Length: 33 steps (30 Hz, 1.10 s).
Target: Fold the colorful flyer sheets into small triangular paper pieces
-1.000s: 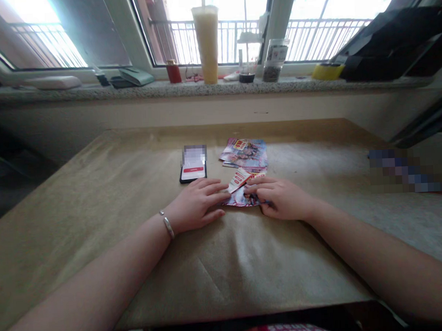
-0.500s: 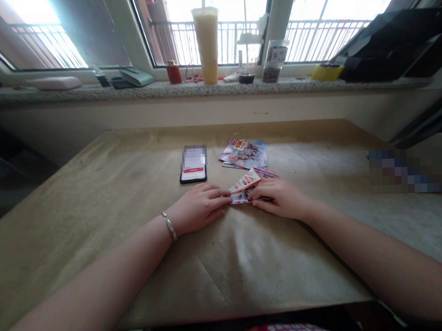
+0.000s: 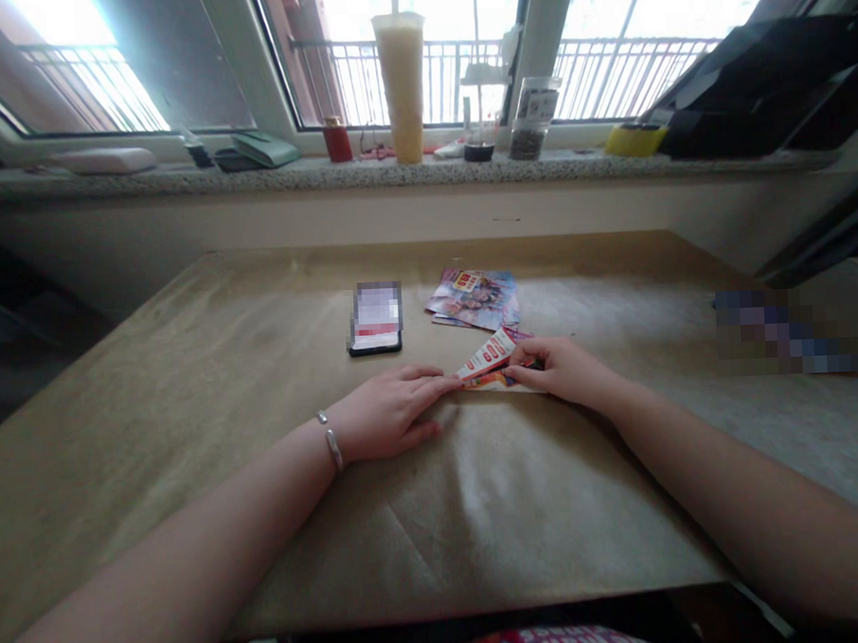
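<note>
A folded printed flyer point(image 3: 484, 359), white with red figures on its upper flap, lies on the table and narrows to a point at its left end. My left hand point(image 3: 394, 410) rests flat with its fingers stretched out, fingertips on that pointed end. At the other end my right hand point(image 3: 560, 368) pinches the flyer between thumb and fingers, hiding part of it. Just behind is a small stack of colourful flyers point(image 3: 476, 299). A phone point(image 3: 376, 319) with a lit, blurred screen lies beyond my left hand.
The table point(image 3: 260, 367) has a tan, slightly creased cover. At its right side lies a blurred bluish object point(image 3: 789, 334). On the stone windowsill point(image 3: 323, 176) stand a tall cup of yellow drink point(image 3: 403, 90), a red bottle point(image 3: 337, 141) and a clear container point(image 3: 534, 118).
The flyer and my right hand have shifted slightly right. My left fingers now touch only the pointed end, and an orange-yellow strip shows below the flap where a bluish picture was.
</note>
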Each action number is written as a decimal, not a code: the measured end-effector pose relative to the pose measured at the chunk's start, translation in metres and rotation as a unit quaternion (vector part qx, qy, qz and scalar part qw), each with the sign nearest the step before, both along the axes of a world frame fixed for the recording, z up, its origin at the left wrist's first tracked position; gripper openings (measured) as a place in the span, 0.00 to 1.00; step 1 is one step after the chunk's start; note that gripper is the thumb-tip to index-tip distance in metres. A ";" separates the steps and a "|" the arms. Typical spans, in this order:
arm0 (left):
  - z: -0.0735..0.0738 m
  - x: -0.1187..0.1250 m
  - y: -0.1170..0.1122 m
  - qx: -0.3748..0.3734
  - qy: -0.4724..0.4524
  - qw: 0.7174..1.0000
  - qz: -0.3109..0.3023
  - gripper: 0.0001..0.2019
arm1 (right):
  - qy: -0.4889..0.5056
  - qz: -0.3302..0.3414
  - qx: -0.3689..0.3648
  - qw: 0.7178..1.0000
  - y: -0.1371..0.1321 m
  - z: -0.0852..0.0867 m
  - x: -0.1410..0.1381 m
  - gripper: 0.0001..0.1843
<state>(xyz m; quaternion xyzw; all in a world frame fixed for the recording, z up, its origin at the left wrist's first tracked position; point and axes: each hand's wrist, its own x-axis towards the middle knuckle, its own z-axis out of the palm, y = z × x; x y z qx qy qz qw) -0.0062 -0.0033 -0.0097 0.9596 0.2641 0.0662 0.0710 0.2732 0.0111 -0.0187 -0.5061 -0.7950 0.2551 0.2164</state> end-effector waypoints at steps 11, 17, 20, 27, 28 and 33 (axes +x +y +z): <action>-0.004 0.001 0.003 0.016 0.000 1.000 -0.023 0.23 | -0.036 -0.021 0.029 0.999 0.003 -0.005 -0.008 0.10; -0.005 0.003 0.003 0.032 -0.003 0.999 -0.019 0.23 | -0.078 -0.025 0.080 0.993 0.004 -0.009 -0.011 0.09; -0.005 0.002 0.003 0.034 -0.006 0.999 -0.017 0.24 | -0.100 -0.020 0.081 0.991 0.004 -0.009 -0.010 0.09; -0.005 0.001 0.003 0.028 -0.010 0.999 -0.021 0.26 | -0.116 -0.024 0.042 0.992 0.001 -0.003 -0.008 0.09; -0.005 0.001 0.003 0.028 -0.007 0.999 -0.024 0.25 | -0.117 -0.023 0.042 0.992 0.001 -0.002 -0.008 0.09; -0.004 0.002 0.003 0.032 0.000 0.999 -0.019 0.24 | -0.107 -0.035 0.026 0.993 0.001 0.001 -0.008 0.09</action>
